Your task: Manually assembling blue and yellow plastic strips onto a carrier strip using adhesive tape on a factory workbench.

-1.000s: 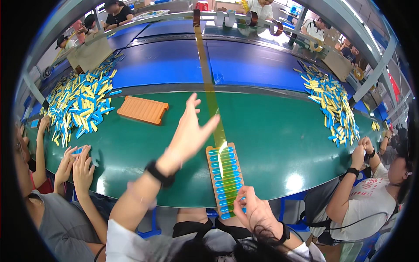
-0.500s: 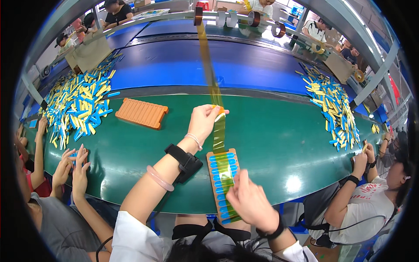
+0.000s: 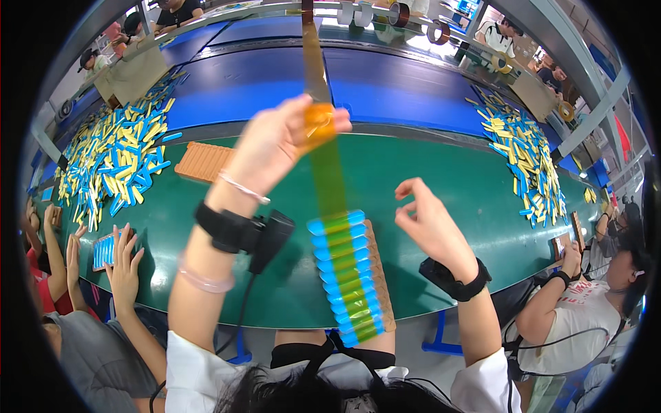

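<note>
My left hand (image 3: 284,129) is raised over the far part of the table, its fingers closed on a strip of amber adhesive tape (image 3: 326,179). Lower down, the tape runs across a row of blue flat strips (image 3: 334,282) that cling to it. These strips appear lifted and shifted left off a brown ribbed tray (image 3: 381,282), whose right side shows beside them at the table's near edge. My right hand (image 3: 434,224) hovers to the right of the strips, fingers loosely bent and apart, with nothing visible in it.
A tape roll (image 3: 308,8) hangs on a rail (image 3: 375,14) with other rolls. An orange ribbed tray (image 3: 201,162) lies left on the green table (image 3: 268,296). Piles of blue and yellow pieces (image 3: 117,158) flank both sides. Co-workers' hands (image 3: 124,268) work close by.
My left hand has moved up and left with the tape. The blue strips have come up off the tray with it. My right hand has left the strips, moving right and away.
</note>
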### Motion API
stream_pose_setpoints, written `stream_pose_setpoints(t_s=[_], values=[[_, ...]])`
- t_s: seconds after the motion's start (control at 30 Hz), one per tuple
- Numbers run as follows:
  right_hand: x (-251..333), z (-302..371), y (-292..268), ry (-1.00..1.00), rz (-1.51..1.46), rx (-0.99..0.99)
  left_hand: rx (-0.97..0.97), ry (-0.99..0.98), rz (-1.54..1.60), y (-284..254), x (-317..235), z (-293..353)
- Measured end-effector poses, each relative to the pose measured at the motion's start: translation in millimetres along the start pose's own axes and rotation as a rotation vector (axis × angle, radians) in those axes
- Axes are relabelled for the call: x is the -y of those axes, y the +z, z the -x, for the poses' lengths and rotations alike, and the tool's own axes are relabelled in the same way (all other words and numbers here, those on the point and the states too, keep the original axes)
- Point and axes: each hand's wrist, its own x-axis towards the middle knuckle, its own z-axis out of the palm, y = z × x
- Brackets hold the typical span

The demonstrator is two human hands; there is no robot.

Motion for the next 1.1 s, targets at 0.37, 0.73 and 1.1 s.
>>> stream_pose_setpoints(t_s=[0.37,0.73,1.1], values=[[-3.2,29.8,64.8,-0.225,0.63,0.197,-0.052,0.129,-0.029,-21.6,-82.1,27.5],[-156.5,-23.5,-97.2,-0.153,0.674,0.229,0.013,0.104,-0.105,-9.5,-62.4,15.8],[-41.3,-8.7,-7.5,-0.168,-0.09,0.18,-0.092,0.088,-0.469,1.5,3.5,26.0]])
